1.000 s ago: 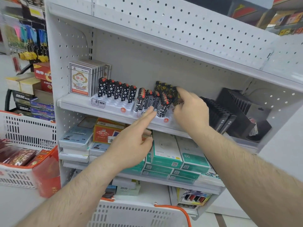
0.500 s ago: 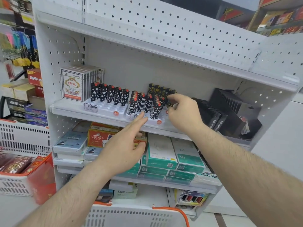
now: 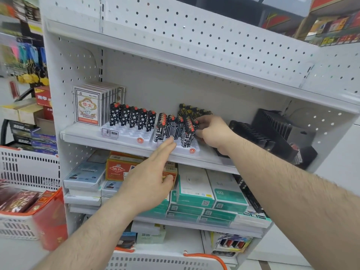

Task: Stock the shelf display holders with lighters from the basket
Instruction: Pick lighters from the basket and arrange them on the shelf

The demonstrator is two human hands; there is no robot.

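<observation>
The shelf (image 3: 109, 136) looks like white painted metal, smooth and matt, with a perforated back panel (image 3: 204, 32). The lighters (image 3: 171, 127) have glossy printed bodies. Their display holder (image 3: 134, 133) is white plastic, a little shiny. The basket (image 3: 29, 162) at the left is white plastic lattice.

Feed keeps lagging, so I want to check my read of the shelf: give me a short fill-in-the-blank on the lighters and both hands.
1. The star-patterned lighters stand in the white holder to the ____ of the circuit-patterned lighters.
2. The right hand touches the ____-patterned lighters.
3. The left hand reaches toward the holder with its fingers ____.
4. The playing card boxes stand at the shelf's ____ end.

Missing words: left; circuit; straight; left
</observation>
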